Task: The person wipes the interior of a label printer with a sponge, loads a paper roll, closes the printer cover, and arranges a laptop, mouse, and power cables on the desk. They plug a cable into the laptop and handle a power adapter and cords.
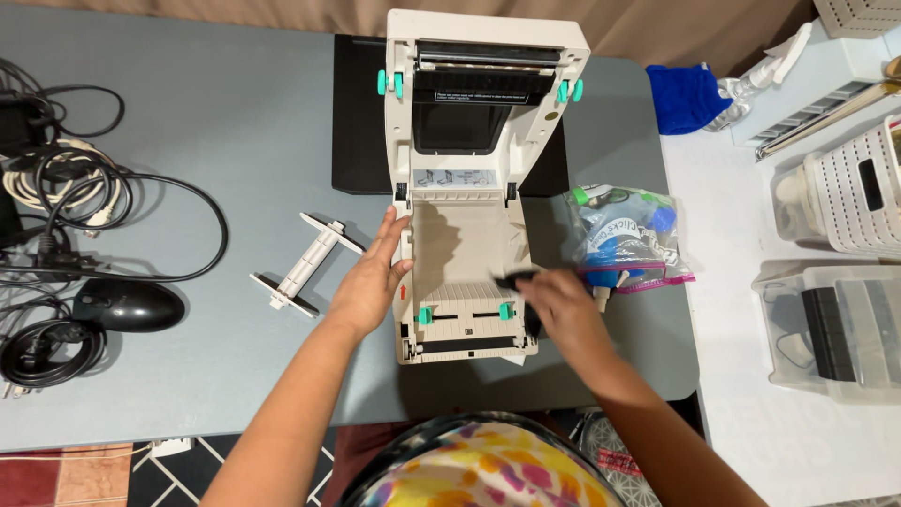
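A cream label printer [466, 246] lies open on the grey table, its lid [483, 89] tipped back and green guides showing in the paper bay. My left hand [369, 280] rests flat against the printer's left side wall, fingers spread, holding nothing. My right hand [557, 305] is at the printer's right edge and grips a small black object [516, 279], blurred by motion. A white roll spindle [306, 263] lies on the table just left of my left hand.
A black mouse [129, 305] and tangled cables [66, 197] sit at the left. A clear zip bag [629, 237] of small items lies right of the printer. A blue cloth [689, 97], white baskets [849, 192] and a clear bin [831, 329] stand on the white surface at right.
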